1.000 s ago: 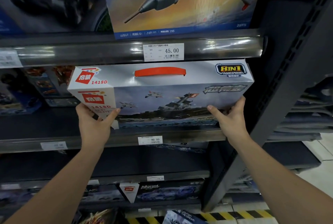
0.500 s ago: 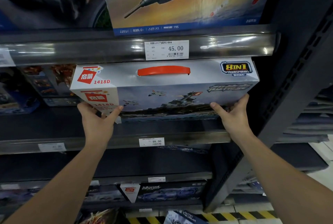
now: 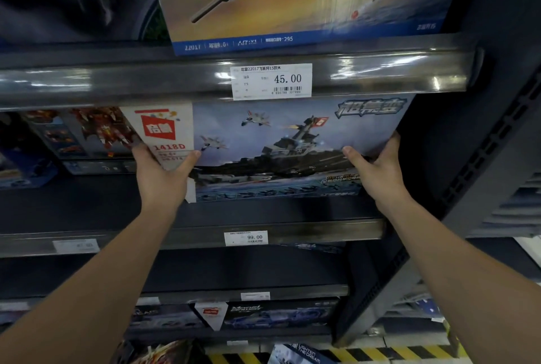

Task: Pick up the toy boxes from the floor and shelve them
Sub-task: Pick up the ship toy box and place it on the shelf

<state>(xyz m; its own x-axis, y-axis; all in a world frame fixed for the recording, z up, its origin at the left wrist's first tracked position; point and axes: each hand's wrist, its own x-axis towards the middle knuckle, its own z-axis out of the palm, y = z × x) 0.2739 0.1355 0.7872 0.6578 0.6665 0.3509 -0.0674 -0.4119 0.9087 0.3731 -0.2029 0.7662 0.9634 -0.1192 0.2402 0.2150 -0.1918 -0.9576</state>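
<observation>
Toy box: stood upright, long axis left–right — deeper in the shelf than your fingers.
Left hand: gripped lower-left corner.
Right hand: gripped right edge.

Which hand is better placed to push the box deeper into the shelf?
Probably the left hand: it grips the box corner with bare shelf beside it. The right hand grips the other corner close to the shelf post.

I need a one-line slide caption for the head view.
Left hand and right hand hold a warship toy box upright on the shelf.
</observation>
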